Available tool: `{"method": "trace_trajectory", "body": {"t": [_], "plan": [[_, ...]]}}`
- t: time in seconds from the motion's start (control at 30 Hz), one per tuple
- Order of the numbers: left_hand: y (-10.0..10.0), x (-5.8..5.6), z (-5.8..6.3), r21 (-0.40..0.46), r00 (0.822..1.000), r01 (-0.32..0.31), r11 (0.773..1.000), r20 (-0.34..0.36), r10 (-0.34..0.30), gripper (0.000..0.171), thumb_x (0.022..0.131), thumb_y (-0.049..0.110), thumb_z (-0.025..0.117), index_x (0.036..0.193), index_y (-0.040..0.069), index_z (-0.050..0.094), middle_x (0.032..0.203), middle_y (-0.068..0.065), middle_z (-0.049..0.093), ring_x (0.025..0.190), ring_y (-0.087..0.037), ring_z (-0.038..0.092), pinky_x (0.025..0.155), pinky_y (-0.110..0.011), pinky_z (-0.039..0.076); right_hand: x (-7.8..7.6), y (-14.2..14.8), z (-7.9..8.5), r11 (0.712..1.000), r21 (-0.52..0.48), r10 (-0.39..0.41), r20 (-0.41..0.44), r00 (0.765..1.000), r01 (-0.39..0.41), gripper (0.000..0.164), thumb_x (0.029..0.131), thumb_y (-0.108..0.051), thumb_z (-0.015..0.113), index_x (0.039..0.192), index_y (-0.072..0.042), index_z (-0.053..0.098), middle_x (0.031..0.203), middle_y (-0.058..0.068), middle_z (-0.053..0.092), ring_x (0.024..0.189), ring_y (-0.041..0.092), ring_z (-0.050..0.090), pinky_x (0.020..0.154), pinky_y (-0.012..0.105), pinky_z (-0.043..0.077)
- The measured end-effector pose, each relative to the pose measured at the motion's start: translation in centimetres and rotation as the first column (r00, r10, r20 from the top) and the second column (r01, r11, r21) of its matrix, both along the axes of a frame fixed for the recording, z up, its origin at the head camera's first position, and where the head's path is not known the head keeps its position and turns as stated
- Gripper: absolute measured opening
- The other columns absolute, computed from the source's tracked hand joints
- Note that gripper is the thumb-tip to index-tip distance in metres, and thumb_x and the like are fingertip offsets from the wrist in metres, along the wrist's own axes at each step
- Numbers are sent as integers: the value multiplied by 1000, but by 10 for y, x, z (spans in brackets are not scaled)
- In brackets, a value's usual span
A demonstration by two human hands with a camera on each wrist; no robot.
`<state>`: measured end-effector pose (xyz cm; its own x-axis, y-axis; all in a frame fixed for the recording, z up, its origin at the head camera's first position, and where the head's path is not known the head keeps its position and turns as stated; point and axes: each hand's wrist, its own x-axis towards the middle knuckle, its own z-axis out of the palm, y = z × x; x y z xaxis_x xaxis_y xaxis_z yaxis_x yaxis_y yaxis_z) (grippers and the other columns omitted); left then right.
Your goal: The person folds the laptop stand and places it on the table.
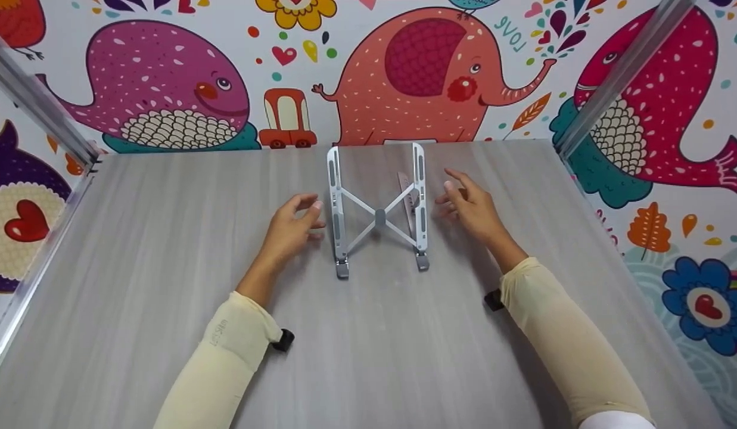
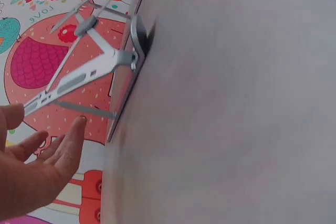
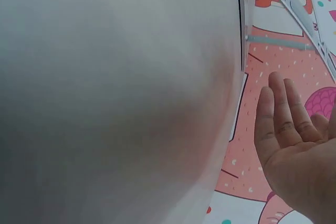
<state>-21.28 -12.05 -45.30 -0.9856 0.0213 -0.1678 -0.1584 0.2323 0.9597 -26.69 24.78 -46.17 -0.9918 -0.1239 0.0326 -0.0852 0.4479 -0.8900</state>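
Observation:
A silver folding laptop stand (image 1: 380, 217) stands unfolded on the table, its two slotted rails joined by crossed bars at a grey hub. Grey hooked feet cap the rail ends nearest me. Just left of the stand is my left hand (image 1: 289, 229), fingers loosely bent and holding nothing; in the left wrist view its fingertips come close to the rail (image 2: 73, 80). On the other side, my right hand (image 1: 472, 205) is held a little apart from the right rail, palm turned toward it. The right wrist view shows that hand (image 3: 296, 140) with its fingers nearly straight and nothing in them.
The stand is on a grey wood-grain table (image 1: 392, 345). Behind it rises a wall printed with cartoon animals, including an elephant (image 1: 356, 89). Metal posts (image 1: 624, 77) frame both far corners. Black wrist devices (image 1: 283, 340) sit at the cream sleeves (image 1: 225, 351).

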Motion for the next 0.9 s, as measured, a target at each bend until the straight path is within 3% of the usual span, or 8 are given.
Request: {"method": "trace_trajectory", "body": {"t": [0.3,0.57,0.73,0.9], "plan": [[20,-6,-2,24,995,-96,995,-17,96,46,105,31,58,148,18,52,143,-5,57,108,-26,71,94,-42,59,0,-17,-5,997,-65,39,6,999,-39,58,104,-48,53,157,-30,40,111,20,71,90,39,72,73,52,62],[31,-13,-8,43,993,-105,994,-43,107,41,104,23,60,144,17,57,139,-9,62,103,-29,71,89,-43,59,-1,-28,-7,993,-117,13,29,999,-9,55,101,-52,55,152,-36,47,108,15,70,89,46,69,68,53,62],[34,-16,-12,64,993,-102,993,-55,105,41,103,13,58,145,15,56,134,-12,64,99,-27,68,85,-39,58,-3,-33,-8,982,-188,4,72,997,10,53,98,-42,65,149,-38,50,104,11,67,83,34,67,64,50,62],[35,-16,-14,92,993,-97,991,-62,103,44,102,6,58,145,14,54,132,-13,63,98,-24,66,84,-41,59,-5,-36,-11,973,-232,6,89,996,15,53,98,-26,69,148,-32,52,96,8,63,75,25,64,58,46,61]]}}
